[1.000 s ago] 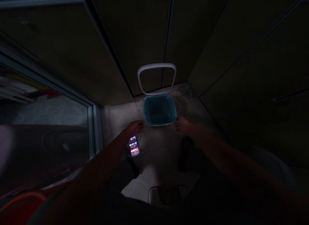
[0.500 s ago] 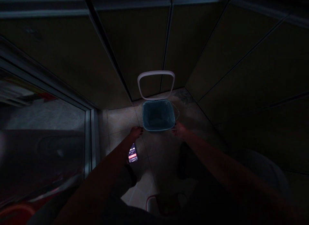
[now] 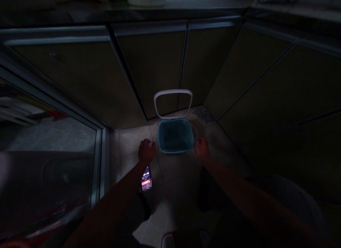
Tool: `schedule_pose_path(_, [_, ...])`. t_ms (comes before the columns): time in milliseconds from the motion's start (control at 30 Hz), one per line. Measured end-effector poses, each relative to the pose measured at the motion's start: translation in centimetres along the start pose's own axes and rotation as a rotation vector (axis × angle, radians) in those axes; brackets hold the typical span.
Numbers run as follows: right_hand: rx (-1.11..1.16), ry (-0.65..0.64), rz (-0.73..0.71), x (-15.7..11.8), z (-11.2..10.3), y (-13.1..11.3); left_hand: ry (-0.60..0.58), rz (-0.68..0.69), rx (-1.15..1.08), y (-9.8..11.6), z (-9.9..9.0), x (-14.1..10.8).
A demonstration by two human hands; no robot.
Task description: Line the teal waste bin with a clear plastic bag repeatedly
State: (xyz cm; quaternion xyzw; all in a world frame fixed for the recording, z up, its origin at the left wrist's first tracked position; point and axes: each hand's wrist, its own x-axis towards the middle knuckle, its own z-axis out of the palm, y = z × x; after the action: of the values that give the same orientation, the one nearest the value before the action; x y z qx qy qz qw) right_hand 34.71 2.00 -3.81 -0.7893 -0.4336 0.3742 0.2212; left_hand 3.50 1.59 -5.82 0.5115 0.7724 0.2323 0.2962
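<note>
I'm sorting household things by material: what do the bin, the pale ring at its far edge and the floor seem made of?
Bin: probably plastic with faint sheen; whether the teal is wall or liner is unclear.
Pale ring: likely smooth, rigid plastic, since its even frame stands up.
Floor: seemingly ceramic tile, given the straight joints; finish uncertain in this dimness.

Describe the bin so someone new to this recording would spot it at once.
Find the cabinet doors meeting in a corner, then drop to the tiled floor before them. Between the left hand and the right hand sits an open bin. Unlike the small phone with its glowing screen, it has a wide blue-green mouth, with a pale frame raised at its far edge.
</note>
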Motion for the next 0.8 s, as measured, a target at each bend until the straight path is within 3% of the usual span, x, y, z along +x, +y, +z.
schedule_pose_path(67, [-0.249,0.006,-0.320,-0.6,-0.5,-0.4,0.013,0.293,0.133,1.4,-0.7,-0.7])
schedule_pose_path(133, [-0.524,-0.124,-0.623,-1.1,-0.8,-1.0,-0.121,0.605,0.280,2.8,-0.8,-1.2])
schedule_pose_path(200, [-0.711,-0.281,-0.782,-1.4,-1.0,-1.6,-0.311,0.799,0.399,3.9,-0.5,-1.7])
schedule_pose_path(267, [-0.830,-0.369,-0.843,-1.5,-1.0,-2.3,-0.448,0.883,0.522,4.8,0.1,-1.9])
schedule_pose_path(333, [-0.891,-0.410,-0.869,-1.5,-0.9,-2.9,-0.516,0.897,0.623,5.4,0.6,-2.1])
schedule_pose_path(433, [-0.930,-0.434,-0.895,-1.6,-0.8,-3.2,-0.529,0.864,0.690,5.8,0.9,-2.2])
schedule_pose_path(600, [-0.840,-0.455,-0.897,-1.5,-1.4,-2.6,-0.509,0.792,0.584,5.5,0.0,-2.5])
schedule_pose_path(700, [-0.531,-0.339,-0.784,0.1,-2.8,-3.0,-0.358,0.690,0.275,6.5,-1.4,-1.1])
schedule_pose_path(800, [-0.195,-0.092,-0.593,3.7,-4.9,-5.7,-0.075,0.449,-0.089,9.5,-3.4,3.0])
